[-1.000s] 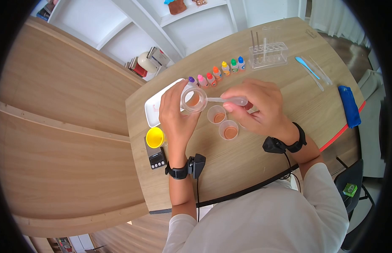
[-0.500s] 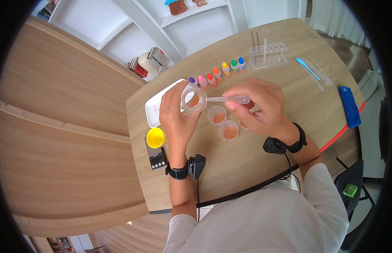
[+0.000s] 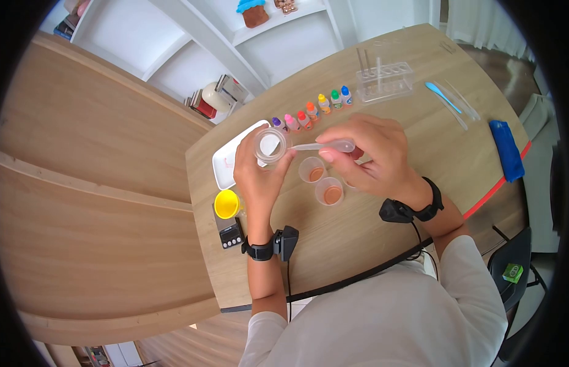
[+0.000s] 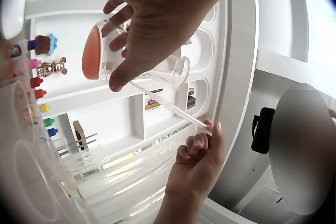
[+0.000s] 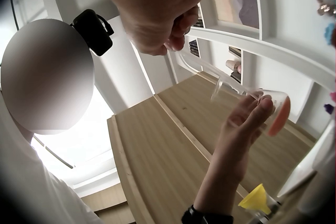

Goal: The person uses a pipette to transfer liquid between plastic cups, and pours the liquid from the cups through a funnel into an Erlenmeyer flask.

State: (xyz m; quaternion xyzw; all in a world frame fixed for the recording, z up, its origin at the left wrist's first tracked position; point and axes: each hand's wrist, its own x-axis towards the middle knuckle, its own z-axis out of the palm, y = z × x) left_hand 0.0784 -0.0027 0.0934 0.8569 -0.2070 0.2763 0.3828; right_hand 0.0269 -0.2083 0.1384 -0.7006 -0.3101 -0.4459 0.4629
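Observation:
My left hand (image 3: 254, 168) grips a clear plastic cup (image 3: 271, 145) above the table, its mouth facing the head camera. Orange-red liquid (image 4: 91, 56) shows at its bottom in the left wrist view. The right hand (image 3: 377, 153) pinches a translucent plastic dropper (image 3: 341, 146) at its bulb. The dropper lies nearly level, its thin stem pointing left, with the end right at the cup's rim. Below, on the table, stand two more clear cups, one nearer the back (image 3: 311, 170) and one nearer the front (image 3: 330, 191), each with some orange-brown liquid.
Several colour-capped dropper bottles (image 3: 312, 111) line the back. A white tray (image 3: 224, 174) lies left, near a yellow cup (image 3: 227, 204) on a black scale (image 3: 230, 236). At right are a test tube rack (image 3: 386, 85), a blue stirrer (image 3: 442, 96) and a blue pouch (image 3: 506, 150).
The left hand has shifted the cup slightly left and tipped it, so the liquid inside no longer shows in the head view. The right hand follows a little left with the dropper.

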